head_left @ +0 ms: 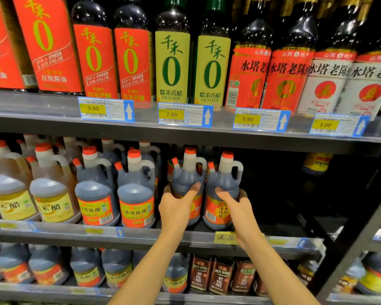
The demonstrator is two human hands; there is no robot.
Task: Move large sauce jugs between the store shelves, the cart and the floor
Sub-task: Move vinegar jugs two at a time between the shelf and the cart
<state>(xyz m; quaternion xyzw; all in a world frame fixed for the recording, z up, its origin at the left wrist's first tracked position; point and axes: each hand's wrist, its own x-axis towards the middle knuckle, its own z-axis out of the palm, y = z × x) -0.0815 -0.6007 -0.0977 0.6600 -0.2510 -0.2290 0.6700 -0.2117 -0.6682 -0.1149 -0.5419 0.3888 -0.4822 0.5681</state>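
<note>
Setting: supermarket condiment aisle, grey metal shelving in three visible tiers; the middle shelf (185,235) carried the work.
Nearest tier: lower shelf, dark jugs and brown-labelled vinegar packs (220,275), untouched.
Left hand (175,208): wrapped round the belly of the left dark plastic sauce jug with red cap and orange label (188,172); thumb across the front, remaining fingers hidden behind the body.
Right hand (237,204): wrapped likewise round the right dark plastic sauce jug with red cap and orange label (223,179); thumb on the front face, fingers curled round the far side.
Grip width: each hand spread wide to span a jug's girth, closed firmly on it; not on the handles.
Jug position: both stood upright at the front of the middle shelf, side by side, just touching or nearly so; cannot tell whether their bases had lifted.
Step judged: placing or taking the pair at the shelf edge.
Advice: keep both upright, bases flat and fully on the shelf, labels forward; body grip on a full jug may slip, so take the handle for carrying.
Neighbours: two similar dark jugs (117,194) and pale vinegar jugs (29,190) to the left; dark gap to the right.
Farthest: upper shelf, tall bottles (172,62) behind blue-edged price tags (185,115).
</note>
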